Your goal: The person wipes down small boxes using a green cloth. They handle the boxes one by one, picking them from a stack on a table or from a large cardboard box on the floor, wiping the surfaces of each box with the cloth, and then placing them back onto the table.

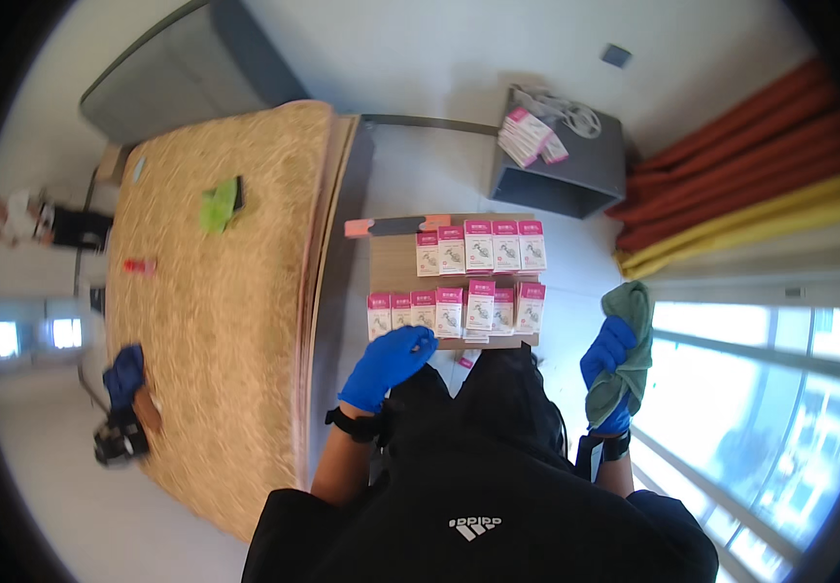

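My left hand (390, 364), in a blue glove, is beside the near left corner of a small wood-topped table (393, 259). Its fingers are loosely curled close to the nearest boxes, and I see nothing in them. Off to the right, away from the table, my blue-gloved right hand (608, 350) grips a bunched green cloth (627, 310). Pink-and-white printed cartons stand or lie in two rows on the tabletop, a far row (478, 246) and a near row (449, 313). Along the far left edge rests a flat orange and dark grey strip (398, 226).
A bed with a tan, patterned surface (223, 328) lies at the left, bearing a lime-green cloth (220, 208) and a red item (140, 266). Beyond the table, a dark nightstand (558, 193) holds more cartons and a coiled white cable (581, 120). Curtains (740, 160) and windows line the right. A person (48, 218) is at far left.
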Demonstrator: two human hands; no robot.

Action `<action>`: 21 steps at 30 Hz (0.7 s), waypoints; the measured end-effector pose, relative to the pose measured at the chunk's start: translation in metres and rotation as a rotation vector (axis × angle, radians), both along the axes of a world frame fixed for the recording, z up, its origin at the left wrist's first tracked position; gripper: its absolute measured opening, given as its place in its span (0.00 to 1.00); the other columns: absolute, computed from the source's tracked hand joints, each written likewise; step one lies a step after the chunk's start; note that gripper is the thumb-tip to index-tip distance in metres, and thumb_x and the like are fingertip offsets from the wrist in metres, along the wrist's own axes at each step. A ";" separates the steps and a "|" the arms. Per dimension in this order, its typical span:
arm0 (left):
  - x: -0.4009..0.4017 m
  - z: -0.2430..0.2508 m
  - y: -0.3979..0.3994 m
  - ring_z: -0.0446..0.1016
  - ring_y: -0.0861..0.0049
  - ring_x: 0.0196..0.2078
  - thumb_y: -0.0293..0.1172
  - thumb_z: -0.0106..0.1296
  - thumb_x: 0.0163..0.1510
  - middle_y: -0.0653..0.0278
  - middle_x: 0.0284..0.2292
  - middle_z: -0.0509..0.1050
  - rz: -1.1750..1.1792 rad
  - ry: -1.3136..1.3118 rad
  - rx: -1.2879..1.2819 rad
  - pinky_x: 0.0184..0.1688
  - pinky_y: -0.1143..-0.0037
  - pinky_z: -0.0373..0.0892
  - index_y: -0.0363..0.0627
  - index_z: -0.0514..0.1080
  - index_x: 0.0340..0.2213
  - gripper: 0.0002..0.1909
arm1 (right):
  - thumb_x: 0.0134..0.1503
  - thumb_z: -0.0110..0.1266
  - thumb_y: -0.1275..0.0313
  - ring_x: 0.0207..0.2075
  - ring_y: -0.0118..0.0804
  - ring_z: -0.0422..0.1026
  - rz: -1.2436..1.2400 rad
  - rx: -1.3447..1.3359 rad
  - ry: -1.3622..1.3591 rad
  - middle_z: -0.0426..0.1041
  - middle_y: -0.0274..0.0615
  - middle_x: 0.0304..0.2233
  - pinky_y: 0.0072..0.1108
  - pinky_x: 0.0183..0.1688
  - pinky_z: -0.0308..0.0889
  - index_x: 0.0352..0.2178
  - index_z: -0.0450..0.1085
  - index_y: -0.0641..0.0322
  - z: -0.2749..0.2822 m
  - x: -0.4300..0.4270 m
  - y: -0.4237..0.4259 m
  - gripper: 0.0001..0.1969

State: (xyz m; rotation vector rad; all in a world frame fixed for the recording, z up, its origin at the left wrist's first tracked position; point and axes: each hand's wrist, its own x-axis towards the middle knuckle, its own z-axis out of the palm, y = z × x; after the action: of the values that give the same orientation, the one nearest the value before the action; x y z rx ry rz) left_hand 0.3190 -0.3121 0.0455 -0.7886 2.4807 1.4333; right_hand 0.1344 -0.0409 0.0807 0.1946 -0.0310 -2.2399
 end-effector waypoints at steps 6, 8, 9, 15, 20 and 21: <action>0.025 -0.080 -0.027 0.73 0.59 0.35 0.42 0.47 0.52 0.54 0.32 0.74 -0.272 -0.026 0.081 0.37 0.68 0.68 0.43 0.72 0.33 0.15 | 0.57 0.44 0.64 0.29 0.25 0.61 -0.233 0.373 -0.055 0.61 0.33 0.31 0.13 0.32 0.60 0.37 0.58 0.60 -0.024 0.106 0.015 0.12; 0.026 -0.106 -0.030 0.72 0.59 0.35 0.44 0.47 0.52 0.55 0.30 0.74 -0.328 -0.048 0.085 0.36 0.66 0.68 0.45 0.72 0.31 0.15 | 0.58 0.44 0.64 0.30 0.25 0.61 -0.300 0.505 -0.053 0.61 0.33 0.33 0.13 0.34 0.60 0.39 0.57 0.61 -0.033 0.126 0.024 0.13; 0.024 -0.118 -0.026 0.72 0.59 0.34 0.44 0.46 0.52 0.56 0.29 0.74 -0.326 0.016 0.049 0.35 0.66 0.68 0.45 0.72 0.30 0.15 | 0.58 0.43 0.64 0.31 0.25 0.61 -0.333 0.581 -0.047 0.61 0.33 0.33 0.13 0.34 0.60 0.39 0.57 0.61 -0.039 0.133 0.031 0.13; 0.006 -0.169 0.006 0.74 0.61 0.34 0.36 0.50 0.53 0.53 0.31 0.74 -0.394 -0.034 0.091 0.35 0.71 0.68 0.39 0.71 0.34 0.13 | 0.58 0.43 0.66 0.35 0.26 0.62 -0.430 1.141 0.056 0.61 0.35 0.38 0.13 0.37 0.61 0.44 0.55 0.63 -0.089 0.155 0.067 0.15; -0.009 -0.237 0.055 0.73 0.60 0.33 0.37 0.48 0.54 0.52 0.30 0.73 -0.451 -0.081 0.031 0.34 0.71 0.68 0.37 0.71 0.33 0.14 | 0.59 0.42 0.67 0.38 0.26 0.63 -0.413 1.510 0.227 0.62 0.36 0.41 0.13 0.40 0.61 0.48 0.54 0.64 -0.157 0.156 0.095 0.18; -0.008 -0.246 0.063 0.73 0.60 0.33 0.37 0.48 0.54 0.52 0.30 0.73 -0.459 -0.094 0.029 0.34 0.71 0.68 0.37 0.71 0.33 0.14 | 0.59 0.42 0.67 0.39 0.26 0.63 -0.403 1.554 0.252 0.62 0.37 0.42 0.13 0.40 0.62 0.49 0.53 0.64 -0.171 0.157 0.099 0.19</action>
State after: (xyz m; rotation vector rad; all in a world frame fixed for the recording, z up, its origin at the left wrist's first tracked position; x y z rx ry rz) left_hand 0.3110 -0.2493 -0.2009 -0.2442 2.3559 1.2293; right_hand 0.2914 0.0582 -0.0907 0.7475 1.9411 -2.1295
